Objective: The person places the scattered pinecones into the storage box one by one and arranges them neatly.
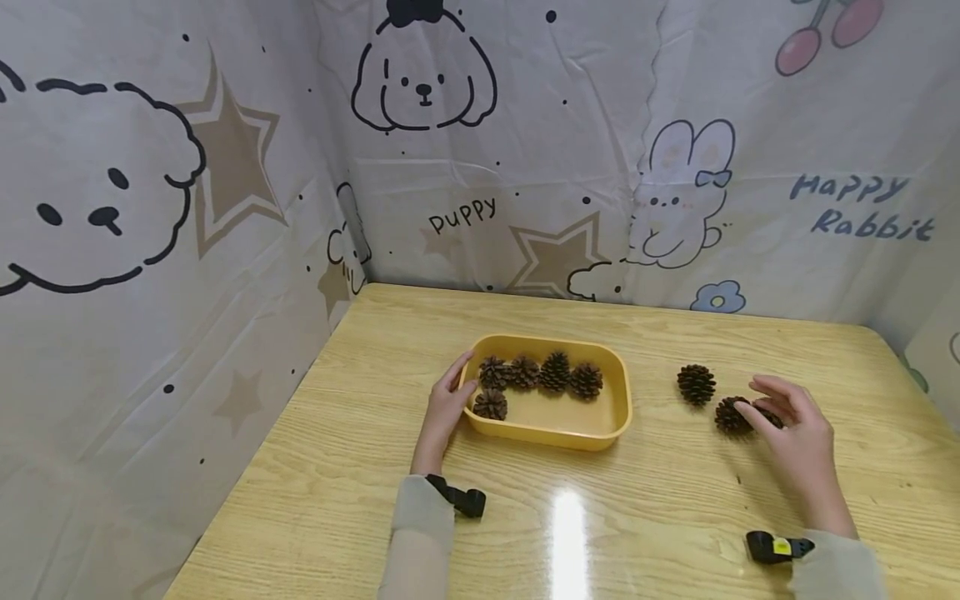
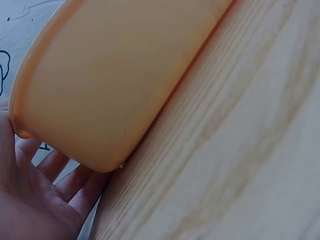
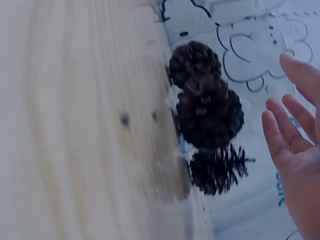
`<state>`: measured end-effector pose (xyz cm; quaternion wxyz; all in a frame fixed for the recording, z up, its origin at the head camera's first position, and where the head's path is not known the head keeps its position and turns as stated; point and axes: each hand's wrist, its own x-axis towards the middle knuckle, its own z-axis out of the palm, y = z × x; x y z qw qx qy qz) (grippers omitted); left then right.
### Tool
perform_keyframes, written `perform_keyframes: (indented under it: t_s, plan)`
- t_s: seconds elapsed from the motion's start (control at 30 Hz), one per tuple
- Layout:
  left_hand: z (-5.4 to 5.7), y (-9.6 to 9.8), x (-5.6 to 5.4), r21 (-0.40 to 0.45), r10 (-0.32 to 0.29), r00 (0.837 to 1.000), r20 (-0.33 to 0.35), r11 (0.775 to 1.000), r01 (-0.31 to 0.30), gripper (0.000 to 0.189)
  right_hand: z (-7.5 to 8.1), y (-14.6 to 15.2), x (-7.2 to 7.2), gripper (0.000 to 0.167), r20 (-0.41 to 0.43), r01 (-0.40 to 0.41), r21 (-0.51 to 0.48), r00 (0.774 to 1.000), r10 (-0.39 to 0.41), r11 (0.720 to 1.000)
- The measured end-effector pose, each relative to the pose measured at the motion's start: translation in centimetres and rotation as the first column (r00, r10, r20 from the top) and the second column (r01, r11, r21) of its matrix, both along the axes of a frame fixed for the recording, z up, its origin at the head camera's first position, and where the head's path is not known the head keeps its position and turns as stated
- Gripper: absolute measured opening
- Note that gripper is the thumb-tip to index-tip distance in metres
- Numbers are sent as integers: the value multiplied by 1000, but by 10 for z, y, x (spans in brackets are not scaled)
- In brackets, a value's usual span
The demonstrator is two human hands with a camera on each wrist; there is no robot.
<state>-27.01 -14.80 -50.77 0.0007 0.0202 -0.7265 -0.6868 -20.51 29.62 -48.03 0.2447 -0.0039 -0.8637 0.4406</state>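
Gripping the end of a rounded yellow tray (image 1: pixel 551 433), the left hand (image 1: pixel 447 406) in the head view has its thumb over the rim and its fingers along the outer wall. Five brown pine cones (image 1: pixel 556 372) lie in the tray, to the right of that hand: four in a row on the side farther from the wrist, and one in front of them, close to the thumb. Well apart, the right hand (image 1: pixel 802 433) is poised over the wooden table (image 1: pixel 660 517), thumb and fingers parted. One loose cone (image 1: pixel 732 415) lies just left of it, a partly covered cone (image 1: pixel 771 418) lies under it, and an outer cone (image 1: pixel 696 385) sits farther left, between that hand and the tray. Beyond both hands hangs a pale curtain (image 1: pixel 495 167) printed with cartoon animals. The left wrist view shows the left fingers bent around the tray's outer wall. In the right wrist view, three loose cones appear before the right palm, apart from its loosely spread fingers.
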Motion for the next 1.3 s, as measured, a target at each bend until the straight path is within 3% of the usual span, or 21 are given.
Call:
perform_keyframes:
  t_s: [0.3,0.53,0.7,0.93,1.0,1.3]
  plan:
    - [1,-1,-1,-2,-18,1000,-3,1000,18,54,-15,26,2,47,37,95,-95,995,-92,991]
    - [27,1,14,-17,-44,999,8,999,44,54,-24,37,2,45,49,150,-140,988,-144,979]
    - [33,1,19,-12,-39,999,6,999,39,54,-30,44,1,50,77,120,-87,991,-113,989]
    - [33,0,19,-8,-42,999,13,999,42,55,-38,49,1,62,203,53,15,978,-55,998]
    - [28,1,15,-8,-35,999,15,999,35,55,-39,49,0,62,211,43,25,976,-48,999]
    - [28,-1,16,6,-46,999,17,999,46,55,-43,49,-6,56,197,56,68,978,-69,996]
